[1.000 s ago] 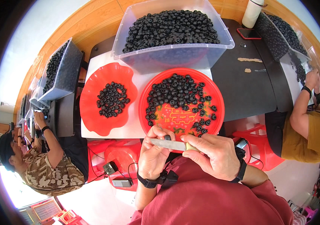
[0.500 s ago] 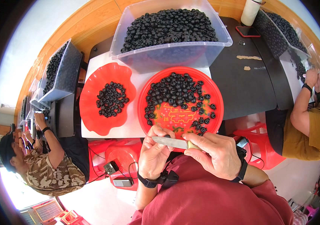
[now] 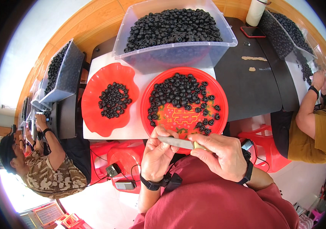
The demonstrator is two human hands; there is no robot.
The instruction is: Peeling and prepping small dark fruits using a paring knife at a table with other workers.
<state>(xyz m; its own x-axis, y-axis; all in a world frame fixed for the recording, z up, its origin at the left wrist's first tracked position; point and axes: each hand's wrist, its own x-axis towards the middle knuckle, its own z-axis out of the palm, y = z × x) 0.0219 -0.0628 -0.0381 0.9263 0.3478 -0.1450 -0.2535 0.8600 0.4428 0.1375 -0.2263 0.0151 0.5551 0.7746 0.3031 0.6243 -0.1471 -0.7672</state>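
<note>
My right hand grips a small knife by its pale yellow-green handle, and the knife's blade points left across my left fingers. Between the thumb and fingertips of my left hand is a small black round bead-like piece, mostly hidden by the blade and fingers. Just beyond both hands lies a round red tray, where many similar black pieces with holes are heaped toward its far side. Left of it, a wavy-edged red dish bears a smaller pile of these pieces.
Behind the tray stands a large clear plastic bin full of black pieces. A phone and a white bottle are at the far right. People work on both sides; a red stool with cables and small devices is at lower left.
The knife has shifted slightly to the right, its blade tilting down a little more toward the handle. Both hands keep their holds.
</note>
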